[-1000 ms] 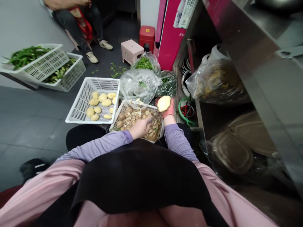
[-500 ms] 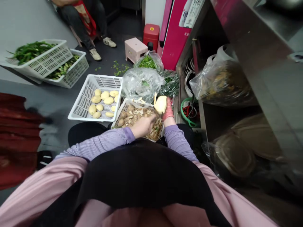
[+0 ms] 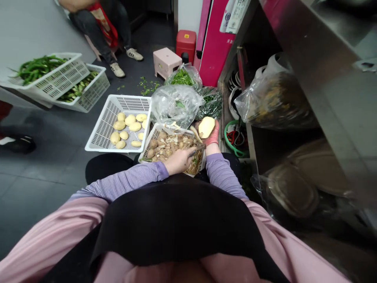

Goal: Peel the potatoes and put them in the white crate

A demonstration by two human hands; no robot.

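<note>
My right hand (image 3: 212, 135), in a red glove, grips a potato (image 3: 206, 126) whose pale peeled face points up. A strip of peel (image 3: 196, 133) hangs along the potato's left side. My bare left hand (image 3: 179, 160) is closed around the handle of a peeler (image 3: 193, 153), its head just below the potato. Under both hands, a white basket (image 3: 141, 154) holds unpeeled potatoes (image 3: 152, 144) and loose peelings (image 3: 176, 144). To its left, peeled potatoes (image 3: 134, 126) lie in a larger white basket (image 3: 98, 125).
Plastic bags of greens (image 3: 178, 104) stand beyond the baskets. Stacked crates (image 3: 63, 80) hold green vegetables at left. A seated person (image 3: 107, 35) is behind, near a pink stool (image 3: 167, 63) and a red stool (image 3: 186, 43). Metal shelving (image 3: 294, 118) borders my right; a green basket (image 3: 232, 147) stands beside it.
My left hand with the peeler has moved down, away from the potato. The potato has turned, showing its peeled face. A passer-by at the left has moved mostly out of view.
</note>
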